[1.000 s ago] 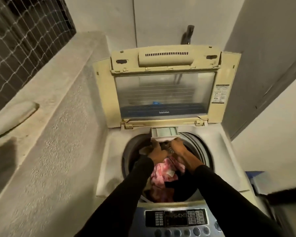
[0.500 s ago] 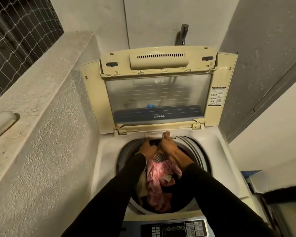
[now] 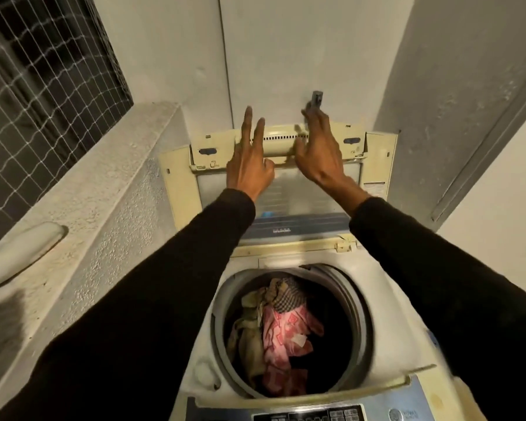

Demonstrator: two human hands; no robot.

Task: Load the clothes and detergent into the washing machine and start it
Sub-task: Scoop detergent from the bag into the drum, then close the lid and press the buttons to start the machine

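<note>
1. Cream-coloured plastic lid (image 3: 377, 165) of the white top-loading washing machine (image 3: 386, 302) stands upright against the wall, its clear window facing the person.
2. Left hand (image 3: 249, 165) reaches up at the lid's top handle bar (image 3: 281, 144), fingers straight and spread, gripping nothing.
3. Right hand (image 3: 321, 156) is beside it, fingers relaxed and apart; whether they touch the bar is unclear.
4. Pink patterned, checked and beige clothes (image 3: 281, 332) lie inside the round drum, below both black sleeves.
5. Blue-grey control panel (image 3: 310, 413) sits at the near edge.
</note>
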